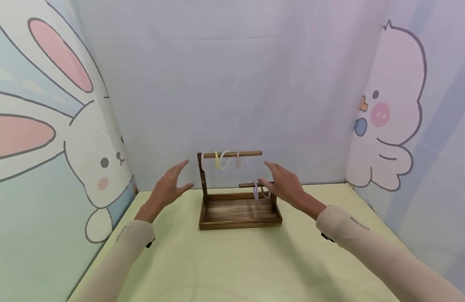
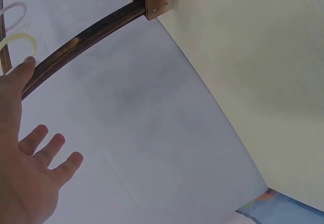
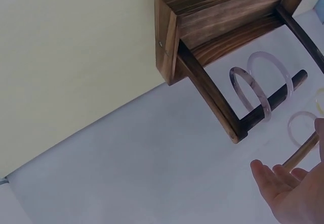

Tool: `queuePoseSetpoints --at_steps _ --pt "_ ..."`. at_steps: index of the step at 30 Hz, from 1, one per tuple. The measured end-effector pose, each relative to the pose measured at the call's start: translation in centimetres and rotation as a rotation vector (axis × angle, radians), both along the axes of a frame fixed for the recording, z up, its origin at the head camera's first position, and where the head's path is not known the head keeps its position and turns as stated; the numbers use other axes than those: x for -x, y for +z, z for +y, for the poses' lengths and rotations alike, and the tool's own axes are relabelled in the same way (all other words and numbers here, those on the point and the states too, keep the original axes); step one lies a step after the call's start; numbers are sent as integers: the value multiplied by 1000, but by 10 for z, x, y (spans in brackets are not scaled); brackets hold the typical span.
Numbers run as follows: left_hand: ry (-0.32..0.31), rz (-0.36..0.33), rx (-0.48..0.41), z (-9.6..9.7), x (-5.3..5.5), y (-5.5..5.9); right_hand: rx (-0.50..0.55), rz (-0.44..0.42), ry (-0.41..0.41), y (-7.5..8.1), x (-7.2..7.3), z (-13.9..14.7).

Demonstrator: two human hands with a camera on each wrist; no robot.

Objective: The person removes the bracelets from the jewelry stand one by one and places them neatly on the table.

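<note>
A dark wooden bangle stand (image 1: 240, 225) with a tray base stands on the table. Its upper bar (image 1: 251, 153) carries several bangles, among them a yellow bangle (image 1: 217, 161) and a white bangle (image 1: 223, 161). On the lower bar (image 1: 245, 185) hang a purple bangle (image 1: 255, 191) and a translucent bangle with dark patches (image 3: 253, 90). To the stand's left, my left hand (image 1: 165, 187) is raised with fingers and thumb spread, holding nothing. My right hand (image 1: 289, 185), likewise spread and holding nothing, is on the right, hiding part of the lower bar's end in the head view.
A pale yellow table (image 1: 217, 264) lies under the stand. Plain light cloth (image 1: 232, 84) hangs behind it. Side walls carry a printed rabbit (image 1: 89, 155) on the left and a printed chick (image 1: 395, 105) on the right.
</note>
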State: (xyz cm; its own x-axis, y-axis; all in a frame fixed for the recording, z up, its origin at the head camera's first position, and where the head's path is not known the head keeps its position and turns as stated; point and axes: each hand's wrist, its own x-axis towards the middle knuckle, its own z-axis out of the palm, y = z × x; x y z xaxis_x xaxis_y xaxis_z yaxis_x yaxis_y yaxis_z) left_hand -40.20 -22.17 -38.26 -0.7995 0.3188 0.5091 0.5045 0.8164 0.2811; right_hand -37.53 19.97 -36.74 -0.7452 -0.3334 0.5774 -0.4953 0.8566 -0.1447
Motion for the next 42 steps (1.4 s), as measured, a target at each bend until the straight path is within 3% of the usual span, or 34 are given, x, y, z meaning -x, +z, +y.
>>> queuePoseSetpoints --at_steps 9,20,26,42 --pt "-7 -19 -33 11 4 7 97 -70 71 10 3 -18" --pt "-35 -11 -97 16 16 8 151 -159 66 15 5 -38" --pt "-51 -21 -170 18 20 10 173 -154 70 18 11 -47" --pt "-108 -15 -249 25 34 11 287 -165 120 17 30 -61"
